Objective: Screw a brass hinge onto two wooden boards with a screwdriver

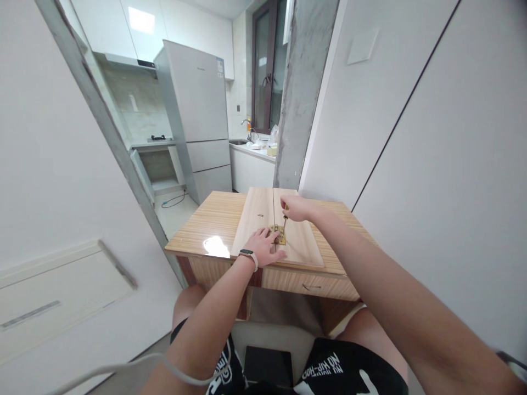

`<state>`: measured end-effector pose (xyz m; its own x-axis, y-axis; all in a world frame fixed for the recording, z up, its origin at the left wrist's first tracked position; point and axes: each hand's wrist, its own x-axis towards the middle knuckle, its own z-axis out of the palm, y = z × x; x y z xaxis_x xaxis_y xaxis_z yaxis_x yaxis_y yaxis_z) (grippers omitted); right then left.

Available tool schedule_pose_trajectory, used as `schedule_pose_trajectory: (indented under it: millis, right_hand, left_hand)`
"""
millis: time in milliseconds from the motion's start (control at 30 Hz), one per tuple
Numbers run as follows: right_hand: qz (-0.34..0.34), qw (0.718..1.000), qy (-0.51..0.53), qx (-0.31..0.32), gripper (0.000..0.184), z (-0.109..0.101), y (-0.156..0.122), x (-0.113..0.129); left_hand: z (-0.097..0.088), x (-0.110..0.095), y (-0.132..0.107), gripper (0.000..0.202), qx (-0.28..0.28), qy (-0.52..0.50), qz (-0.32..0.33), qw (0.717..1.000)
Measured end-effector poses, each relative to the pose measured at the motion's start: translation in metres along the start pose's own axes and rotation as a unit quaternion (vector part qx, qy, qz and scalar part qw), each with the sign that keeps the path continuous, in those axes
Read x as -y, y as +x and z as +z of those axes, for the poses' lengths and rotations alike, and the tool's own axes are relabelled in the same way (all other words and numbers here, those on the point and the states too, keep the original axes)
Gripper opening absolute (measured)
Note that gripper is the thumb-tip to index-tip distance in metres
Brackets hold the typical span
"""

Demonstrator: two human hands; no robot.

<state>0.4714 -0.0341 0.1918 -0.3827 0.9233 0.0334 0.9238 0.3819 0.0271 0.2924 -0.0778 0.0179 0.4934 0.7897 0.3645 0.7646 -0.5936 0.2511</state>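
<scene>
Above shut drawer, right hand gripping screwdriver

Bright, even indoor light. A ceiling panel reflects as a white patch on the glossy cabinets, and a glare spot sits on the table. Shadows are soft and faint. Wide-angle distortion bends the walls and stretches the arms at the edges. Focus is sharp at centre, softer in the corners.

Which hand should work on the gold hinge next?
Probably the right hand: it grips the thin yellow-handled screwdriver upright on the flat brass hinge. The left hand lies flat beside it.
</scene>
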Motion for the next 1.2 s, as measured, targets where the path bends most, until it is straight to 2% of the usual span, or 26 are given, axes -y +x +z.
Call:
schedule_pose_trajectory:
  millis: [233,833,1200]
  right_hand:
    - [-0.001,1.000,0.002,-0.021,0.007,-0.0003,0.0004,-0.0018]
    - [-0.011,1.000,0.001,-0.025,0.007,0.0049,0.0063,-0.0027]
    - [-0.002,1.000,0.017,-0.023,0.008,0.0030,-0.0007,-0.0073]
  left_hand:
    - [-0.0012,-0.0018,0.0012,0.087,0.007,0.005,-0.005,1.000]
    - [-0.0017,-0.0018,0.0002,0.086,0.009,0.008,-0.005,1.000]
    - [-0.0040,-0.0034,0.0010,0.086,0.009,0.009,-0.006,1.000]
